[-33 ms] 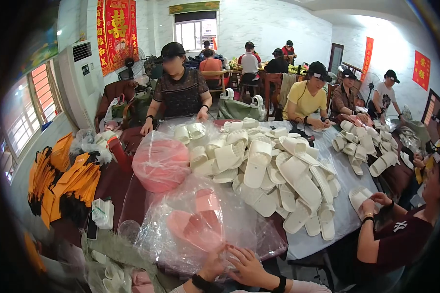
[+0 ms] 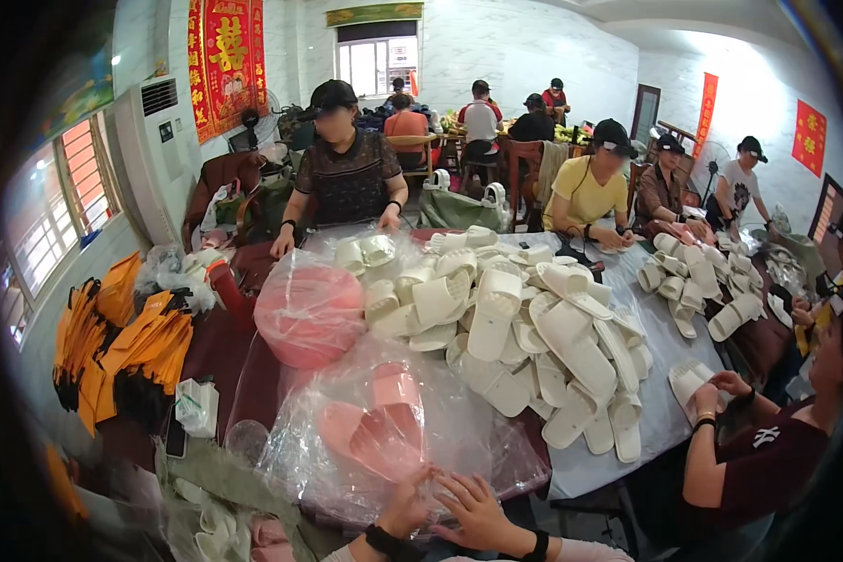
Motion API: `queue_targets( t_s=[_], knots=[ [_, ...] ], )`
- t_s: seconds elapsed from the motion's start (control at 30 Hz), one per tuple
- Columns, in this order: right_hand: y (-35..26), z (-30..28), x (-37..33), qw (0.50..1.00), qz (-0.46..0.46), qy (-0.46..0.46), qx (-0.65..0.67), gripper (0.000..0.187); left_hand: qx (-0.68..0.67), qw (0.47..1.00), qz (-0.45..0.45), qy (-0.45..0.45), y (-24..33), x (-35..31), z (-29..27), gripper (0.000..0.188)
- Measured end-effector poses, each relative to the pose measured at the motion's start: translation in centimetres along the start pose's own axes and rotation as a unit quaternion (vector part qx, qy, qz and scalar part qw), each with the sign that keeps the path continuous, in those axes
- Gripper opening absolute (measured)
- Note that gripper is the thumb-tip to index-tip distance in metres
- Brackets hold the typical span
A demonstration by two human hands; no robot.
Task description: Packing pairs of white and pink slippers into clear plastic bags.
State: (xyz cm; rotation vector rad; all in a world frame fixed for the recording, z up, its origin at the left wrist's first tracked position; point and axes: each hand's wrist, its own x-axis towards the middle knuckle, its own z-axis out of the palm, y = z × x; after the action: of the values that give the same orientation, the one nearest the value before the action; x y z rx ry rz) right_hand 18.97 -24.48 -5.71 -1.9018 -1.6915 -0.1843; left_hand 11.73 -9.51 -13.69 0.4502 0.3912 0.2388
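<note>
At the table's near edge, a clear plastic bag (image 2: 295,450) lies spread with a pair of pink slippers (image 2: 384,426) under or inside its film. My left hand (image 2: 406,508) is closed on the bag's near edge, fingers bent close together. Beside it, my right hand (image 2: 482,515) has its fingers stretched and apart, the tips touching or very near the same edge. Just beyond, a round pink bundle (image 2: 309,309) sits wrapped in clear plastic. To its right rises a large heap of white slippers (image 2: 571,342).
Orange pouches with black cords (image 2: 145,347) lie at the left, near a white box (image 2: 197,409) and a phone (image 2: 176,437). Across the table stands a person in dark clothes (image 2: 347,178). At the right, a person in a maroon shirt (image 2: 768,459) handles a white slipper (image 2: 690,379).
</note>
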Motion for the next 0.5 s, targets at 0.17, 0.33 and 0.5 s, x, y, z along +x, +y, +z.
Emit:
queue_targets(
  t_s=[0.17,0.33,0.5],
  knots=[
    [1.4,1.0,-0.3,0.993,0.064,-0.070,-0.074,0.085,0.440,0.878,0.171,-0.079,2.1,-3.6,5.2,0.021],
    [3.4,2.8,-0.8,0.990,0.021,-0.090,-0.102,0.083,-0.168,0.966,-0.177,-0.089,-0.3,1.2,-2.5,0.023],
    [2.9,1.7,-0.3,0.990,0.002,-0.050,-0.135,0.071,-0.032,0.986,-0.163,0.005,0.0,0.5,-0.4,0.029]
  ],
)
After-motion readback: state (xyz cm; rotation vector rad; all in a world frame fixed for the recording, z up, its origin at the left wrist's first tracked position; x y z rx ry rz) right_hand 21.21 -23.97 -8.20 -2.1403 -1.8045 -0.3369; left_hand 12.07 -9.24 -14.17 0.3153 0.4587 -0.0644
